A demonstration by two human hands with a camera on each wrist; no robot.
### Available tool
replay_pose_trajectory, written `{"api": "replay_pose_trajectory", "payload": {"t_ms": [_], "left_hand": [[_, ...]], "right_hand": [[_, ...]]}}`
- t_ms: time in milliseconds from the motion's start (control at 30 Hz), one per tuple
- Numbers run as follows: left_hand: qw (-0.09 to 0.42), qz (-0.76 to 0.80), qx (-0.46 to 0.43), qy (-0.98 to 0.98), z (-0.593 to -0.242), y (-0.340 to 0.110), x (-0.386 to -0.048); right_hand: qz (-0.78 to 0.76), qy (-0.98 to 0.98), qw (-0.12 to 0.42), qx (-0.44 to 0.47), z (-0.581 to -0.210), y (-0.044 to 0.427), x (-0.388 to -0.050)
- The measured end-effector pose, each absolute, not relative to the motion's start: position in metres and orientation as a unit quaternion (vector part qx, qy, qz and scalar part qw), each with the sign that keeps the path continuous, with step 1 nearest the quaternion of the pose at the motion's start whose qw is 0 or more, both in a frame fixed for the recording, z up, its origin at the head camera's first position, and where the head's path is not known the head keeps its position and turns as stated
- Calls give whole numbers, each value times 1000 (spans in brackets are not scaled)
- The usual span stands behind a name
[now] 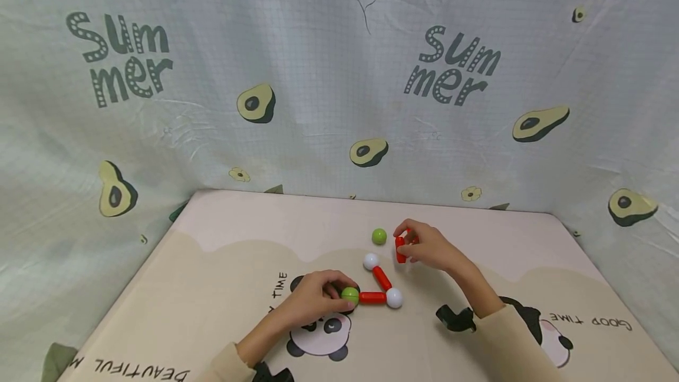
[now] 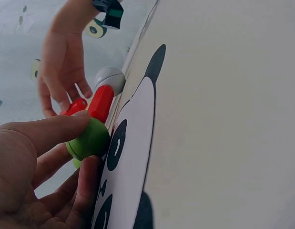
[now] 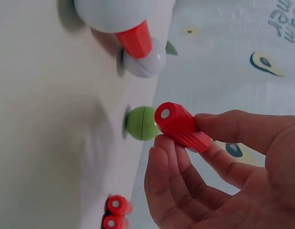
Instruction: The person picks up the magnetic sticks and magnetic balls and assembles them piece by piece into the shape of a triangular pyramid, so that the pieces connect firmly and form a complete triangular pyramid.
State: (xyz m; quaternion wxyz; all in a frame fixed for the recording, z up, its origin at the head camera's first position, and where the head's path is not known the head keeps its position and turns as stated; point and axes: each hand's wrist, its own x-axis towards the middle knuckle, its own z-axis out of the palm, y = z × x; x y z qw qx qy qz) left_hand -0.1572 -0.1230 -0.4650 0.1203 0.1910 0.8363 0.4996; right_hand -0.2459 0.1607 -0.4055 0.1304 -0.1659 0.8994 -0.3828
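Note:
My left hand holds a green ball between thumb and fingers, low over the tabletop. From that ball a red rod runs to a white ball. A second red rod slants from there to another white ball, making an open V. My right hand pinches a loose red rod, raised above the table and tilted; a pale round disc shows in its end. Past the far white ball a separate green ball sits on the table, left of the right hand.
Two more red rods lie side by side on the table, mostly behind the right hand in the head view. The tabletop bears panda prints and lettering. A patterned curtain hangs along its back edge.

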Motion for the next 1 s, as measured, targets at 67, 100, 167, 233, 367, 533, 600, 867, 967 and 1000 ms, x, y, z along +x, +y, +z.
{"api": "replay_pose_trajectory", "payload": {"t_ms": [67,100,167,233,367,533,600,867,967,1000], "left_hand": [[122,500,188,837,-465,-123,-157],[122,500,187,837,-465,-123,-157],[122,501,188,836,-465,-124,-157],[121,502,190,835,-465,-124,-158],[118,505,194,833,-465,-124,-158],[121,502,191,835,-465,-124,-158],[122,502,190,835,-465,-124,-157],[118,506,195,832,-462,-123,-157],[117,505,194,833,-462,-123,-157],[117,506,194,832,-462,-123,-157]], "right_hand": [[-384,898,131,-169,-405,157,-244],[-384,898,132,-171,-404,155,-243],[-388,895,135,-173,-404,152,-242],[-393,892,136,-176,-404,149,-240],[-400,887,141,-185,-405,143,-236],[-397,887,146,-185,-407,139,-233],[-395,888,147,-185,-407,138,-232],[-395,885,160,-187,-411,139,-233],[-395,883,164,-192,-413,140,-233],[-395,883,164,-192,-414,140,-233]]}}
